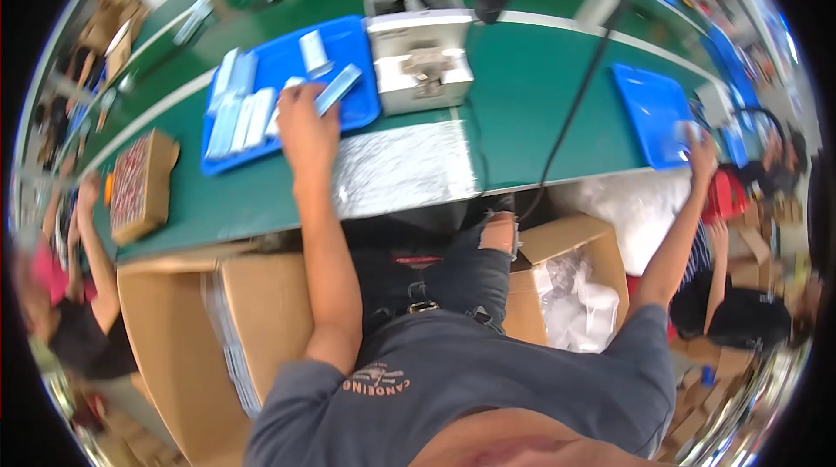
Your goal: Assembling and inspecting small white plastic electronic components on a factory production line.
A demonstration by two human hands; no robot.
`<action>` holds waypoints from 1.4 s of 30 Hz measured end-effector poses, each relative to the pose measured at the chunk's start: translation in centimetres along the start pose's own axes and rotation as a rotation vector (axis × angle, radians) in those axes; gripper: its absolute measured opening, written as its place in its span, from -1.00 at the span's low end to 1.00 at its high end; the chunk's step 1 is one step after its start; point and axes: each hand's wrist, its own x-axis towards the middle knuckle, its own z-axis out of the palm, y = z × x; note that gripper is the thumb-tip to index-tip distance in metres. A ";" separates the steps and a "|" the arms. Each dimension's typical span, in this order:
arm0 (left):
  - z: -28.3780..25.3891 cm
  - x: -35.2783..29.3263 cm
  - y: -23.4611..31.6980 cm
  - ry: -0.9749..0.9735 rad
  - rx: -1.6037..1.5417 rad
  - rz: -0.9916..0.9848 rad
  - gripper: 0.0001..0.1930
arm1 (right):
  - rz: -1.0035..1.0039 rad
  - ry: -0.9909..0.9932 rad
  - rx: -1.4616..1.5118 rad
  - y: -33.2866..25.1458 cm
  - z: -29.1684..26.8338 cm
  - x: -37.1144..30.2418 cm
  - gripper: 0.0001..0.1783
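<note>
My left hand [306,123] reaches over a blue tray [355,39] on the left of the bench, its fingers closed at one end of a slanted small light blue box [340,88]. Several similar slim light blue and white boxes [248,121] lie side by side in that tray, partly behind my hand. Far to the right, my right hand [702,156] is at the edge of a second blue tray [649,110]. Its fingers are closed around a small whitish thing [690,133], too blurred to name.
A grey-white machine [421,53] stands beside the left tray, with a silvery sheet [405,167] in front. A black cable [576,110] hangs across the green bench [522,75]. Open cartons [266,302] flank my legs; a brown box [144,187] sits at left. Other people work on both sides.
</note>
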 end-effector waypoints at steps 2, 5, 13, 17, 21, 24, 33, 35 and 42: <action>-1.2 -0.1 0.9 -0.013 -0.040 -0.034 -0.74 | -0.006 -0.155 1.134 -3.3 -0.5 -5.2 -0.47; -1.8 0.0 4.0 -0.114 -0.424 -0.159 -0.69 | -0.205 -0.700 1.869 -5.4 -3.3 -11.8 -0.41; -2.9 -3.6 7.7 -0.226 -1.330 -0.372 -0.66 | 0.222 -1.366 1.939 -23.6 3.4 -35.3 -0.17; -1.9 -5.2 7.2 -0.167 -1.653 -0.437 -0.59 | 0.113 -1.640 1.555 -26.5 6.4 -39.4 -0.22; -2.5 -5.3 8.6 -0.255 -1.890 -0.732 -0.47 | -0.055 -1.241 1.380 -27.6 9.7 -41.8 -0.46; -2.2 -5.6 9.2 -0.279 -1.846 -0.749 -0.46 | -0.001 -1.152 1.266 -28.5 10.8 -42.5 -0.66; -2.3 -5.9 10.2 -0.181 -1.766 -0.583 -0.49 | -0.188 -1.088 0.829 -29.4 10.9 -42.3 -0.65; -2.2 -6.0 10.3 -0.171 -1.748 -0.576 -0.48 | -0.221 -1.083 0.818 -29.3 11.1 -42.3 -0.64; -2.2 -6.1 10.4 -0.183 -1.632 -0.469 -0.49 | -0.349 -1.077 0.756 -29.4 10.9 -41.9 -0.62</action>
